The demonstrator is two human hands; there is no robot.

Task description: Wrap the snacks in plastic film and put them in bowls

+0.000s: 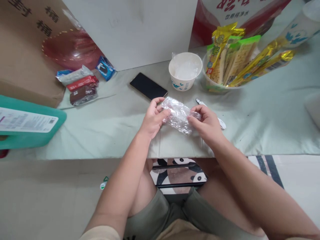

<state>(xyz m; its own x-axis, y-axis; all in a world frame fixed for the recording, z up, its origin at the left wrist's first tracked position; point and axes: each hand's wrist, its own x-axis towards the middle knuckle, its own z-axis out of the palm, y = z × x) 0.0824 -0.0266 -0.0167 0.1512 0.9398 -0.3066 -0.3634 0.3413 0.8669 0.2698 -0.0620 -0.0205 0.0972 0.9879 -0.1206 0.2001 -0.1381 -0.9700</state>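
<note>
Between my hands, above the front of the cloth-covered table, is a crinkled clear plastic wrapper (179,116). My left hand (153,118) pinches its left end between thumb and fingers. The right end is gripped by my right hand (206,122). Whether anything lies inside the wrapper I cannot tell. Behind it stands a white paper bowl (183,75) with blue prints and clear plastic in it. A black phone (148,86) lies just beyond my left hand. Partly hidden by my right hand is a slim white tool (221,124), perhaps a utility knife.
A clear bowl (222,87) of packaged biscuit sticks stands at the back right, near a paper cup (303,25). Small snack packs (83,81) lie at the left. A green container (56,128), a cardboard box (22,50) and a white box (142,30) border the table.
</note>
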